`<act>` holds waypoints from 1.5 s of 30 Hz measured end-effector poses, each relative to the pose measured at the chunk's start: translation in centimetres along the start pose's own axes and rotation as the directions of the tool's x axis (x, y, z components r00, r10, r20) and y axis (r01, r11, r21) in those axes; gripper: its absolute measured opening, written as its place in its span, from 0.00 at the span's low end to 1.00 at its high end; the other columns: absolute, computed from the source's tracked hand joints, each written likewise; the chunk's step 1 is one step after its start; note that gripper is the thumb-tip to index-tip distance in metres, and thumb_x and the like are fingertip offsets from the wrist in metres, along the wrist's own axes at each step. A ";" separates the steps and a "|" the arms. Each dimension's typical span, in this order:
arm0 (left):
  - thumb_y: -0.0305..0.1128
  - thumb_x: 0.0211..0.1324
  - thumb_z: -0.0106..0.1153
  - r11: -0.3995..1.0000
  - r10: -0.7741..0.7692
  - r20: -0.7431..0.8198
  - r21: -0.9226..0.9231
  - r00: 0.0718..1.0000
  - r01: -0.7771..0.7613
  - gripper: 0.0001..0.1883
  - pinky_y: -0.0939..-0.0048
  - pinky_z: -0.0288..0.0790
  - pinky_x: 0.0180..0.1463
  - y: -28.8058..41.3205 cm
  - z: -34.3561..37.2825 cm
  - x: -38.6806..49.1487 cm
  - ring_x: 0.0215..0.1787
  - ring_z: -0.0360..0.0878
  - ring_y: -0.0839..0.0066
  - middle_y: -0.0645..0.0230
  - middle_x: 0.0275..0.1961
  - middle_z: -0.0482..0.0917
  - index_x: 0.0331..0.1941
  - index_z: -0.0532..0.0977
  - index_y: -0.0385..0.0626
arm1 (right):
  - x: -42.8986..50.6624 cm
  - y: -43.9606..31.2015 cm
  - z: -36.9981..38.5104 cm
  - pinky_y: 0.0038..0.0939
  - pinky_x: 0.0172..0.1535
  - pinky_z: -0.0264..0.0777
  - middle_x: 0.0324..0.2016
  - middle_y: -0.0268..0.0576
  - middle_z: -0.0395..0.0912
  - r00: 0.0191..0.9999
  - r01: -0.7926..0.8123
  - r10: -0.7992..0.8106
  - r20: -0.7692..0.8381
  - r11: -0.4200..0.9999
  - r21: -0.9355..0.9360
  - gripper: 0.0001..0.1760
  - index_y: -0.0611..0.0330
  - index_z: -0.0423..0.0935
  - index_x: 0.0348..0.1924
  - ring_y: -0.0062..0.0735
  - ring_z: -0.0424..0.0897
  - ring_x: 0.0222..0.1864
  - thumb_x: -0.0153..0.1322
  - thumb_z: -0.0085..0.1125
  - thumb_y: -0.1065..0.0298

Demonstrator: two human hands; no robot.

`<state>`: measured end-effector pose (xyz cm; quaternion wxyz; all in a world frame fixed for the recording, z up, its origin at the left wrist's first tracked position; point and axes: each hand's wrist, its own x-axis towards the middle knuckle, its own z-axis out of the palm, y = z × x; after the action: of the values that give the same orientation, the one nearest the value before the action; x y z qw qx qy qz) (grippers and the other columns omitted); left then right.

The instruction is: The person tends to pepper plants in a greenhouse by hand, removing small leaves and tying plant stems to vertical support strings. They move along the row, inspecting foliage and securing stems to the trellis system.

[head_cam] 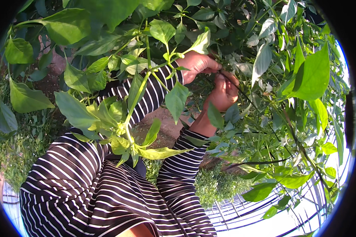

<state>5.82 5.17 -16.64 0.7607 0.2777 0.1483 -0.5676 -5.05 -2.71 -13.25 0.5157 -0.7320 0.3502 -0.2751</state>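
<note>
My left hand [197, 65] reaches in from the left among the leaves of a pepper plant, its thumb and fingertips pinched together. Just below and to the right, my right hand [224, 90] has curled fingers, and its fingertips nearly touch those of the left. Both hands pinch a thin dark strand [249, 100], a cord or a stem, that runs down to the right from between them. Leaves and shadow partly hide the fingertips and what lies behind them. A leafy pepper branch [138, 96] crosses in front of my left forearm, close to the camera.
Dense pepper foliage with small white flowers [284, 140] surrounds the hands. A large leaf [311, 75] stands close at the right. Another dark strand [258, 162] crosses lower right. Bare soil [158, 127] shows between my striped sleeves. Dark grid lines [225, 214] cross a bright area at the bottom right.
</note>
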 end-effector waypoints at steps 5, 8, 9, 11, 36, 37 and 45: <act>0.22 0.52 0.64 1.000 0.007 0.028 -0.004 1.000 -0.007 0.12 0.73 0.73 0.53 -0.5 0.1 0.0 0.44 0.81 0.74 0.65 0.41 0.82 0.42 0.78 0.38 | -0.2 -2.2 0.8 0.26 0.48 0.72 0.38 0.44 0.78 0.997 -0.071 0.071 0.008 0.987 0.145 0.17 0.69 0.73 0.49 0.28 0.77 0.40 0.66 0.57 0.81; 0.21 0.50 0.65 0.996 0.036 -0.048 0.082 0.998 -0.032 0.11 0.73 0.73 0.52 0.2 0.4 -0.2 0.43 0.80 0.75 0.65 0.41 0.82 0.40 0.78 0.39 | -0.5 -2.2 1.5 0.26 0.48 0.71 0.40 0.44 0.78 0.994 -0.104 0.100 0.046 0.992 0.075 0.22 0.69 0.68 0.54 0.27 0.77 0.41 0.67 0.57 0.79; 0.21 0.50 0.65 0.993 0.048 -0.059 0.114 0.997 -0.041 0.11 0.73 0.72 0.52 0.5 0.7 -0.5 0.43 0.80 0.75 0.65 0.40 0.82 0.40 0.78 0.39 | -0.7 -2.0 1.5 0.26 0.48 0.71 0.41 0.44 0.77 0.990 -0.135 0.131 0.049 0.987 0.083 0.24 0.68 0.66 0.56 0.27 0.77 0.41 0.67 0.57 0.79; 0.21 0.49 0.66 0.980 0.096 -0.044 0.179 0.994 -0.087 0.12 0.72 0.72 0.52 1.0 1.6 -1.3 0.43 0.80 0.75 0.65 0.40 0.82 0.40 0.78 0.39 | -1.1 -1.1 1.4 0.26 0.49 0.71 0.42 0.45 0.77 0.980 -0.195 0.190 0.058 0.976 0.099 0.28 0.68 0.61 0.59 0.27 0.77 0.41 0.67 0.58 0.78; 0.33 0.62 0.55 0.080 0.157 -0.079 0.995 0.985 0.067 0.16 0.67 0.74 0.54 -0.1 -11.0 -31.0 0.50 0.81 0.64 0.56 0.47 0.82 0.51 0.75 0.39 | -14.9 -12.6 0.6 0.29 0.43 0.76 0.41 0.49 0.81 0.830 0.239 -0.179 0.528 0.970 -0.048 0.16 0.66 0.76 0.50 0.36 0.82 0.41 0.68 0.59 0.75; 0.29 0.61 0.56 0.078 0.146 -0.094 0.993 0.985 0.083 0.15 0.70 0.73 0.55 0.6 -10.5 -31.9 0.48 0.81 0.72 0.60 0.45 0.83 0.51 0.74 0.38 | -14.9 -13.7 0.2 0.29 0.43 0.76 0.41 0.49 0.81 0.808 0.235 -0.181 0.560 0.972 -0.027 0.16 0.66 0.76 0.49 0.36 0.82 0.41 0.68 0.59 0.75; 0.49 0.57 0.60 -0.211 -0.258 -0.528 0.848 0.809 0.486 0.21 0.65 0.75 0.36 4.0 -14.5 -43.4 0.26 0.81 0.69 0.64 0.25 0.83 0.34 0.83 0.40 | -19.6 -18.5 -2.7 0.32 0.43 0.75 0.38 0.48 0.81 0.586 0.331 -0.203 0.784 0.944 -0.002 0.16 0.64 0.76 0.49 0.41 0.82 0.39 0.69 0.59 0.69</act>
<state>-2.67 48.45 -3.73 0.0930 0.7203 -0.1724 -0.6654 -14.72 15.48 4.33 0.5123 -0.8586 -0.0003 0.0184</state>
